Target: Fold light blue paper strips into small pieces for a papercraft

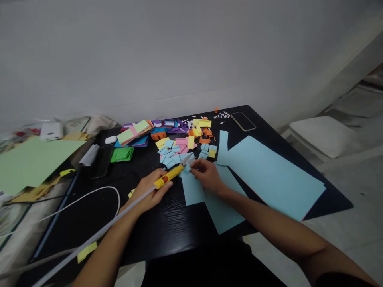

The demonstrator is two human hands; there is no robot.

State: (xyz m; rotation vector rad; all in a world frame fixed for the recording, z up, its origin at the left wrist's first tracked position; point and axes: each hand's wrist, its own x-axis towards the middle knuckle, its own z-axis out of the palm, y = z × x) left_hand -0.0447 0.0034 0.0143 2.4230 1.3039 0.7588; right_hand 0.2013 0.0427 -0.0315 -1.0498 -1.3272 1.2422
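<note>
My left hand (151, 187) is closed around a yellow hot glue gun (169, 177), its nozzle pointing towards my right hand. A long whitish rod (116, 220) runs back from the gun over my left forearm. With thumb and fingers pinched, my right hand (208, 174) holds a small light blue paper piece (187, 169) close to the nozzle; the fingers partly hide it. Beneath lie light blue paper sheets (193, 193). Just beyond the hands is a pile of small folded paper pieces (168, 154) in blue, pink and yellow.
Large blue sheets (275, 179) lie at the right of the black table (167, 231), a phone (243, 121) behind them. Bundled coloured strips (134, 132), green papers (122, 154) and a dark phone (102, 160) sit left. A white cable (116, 191) loops nearby; a white stool (323, 135) stands right.
</note>
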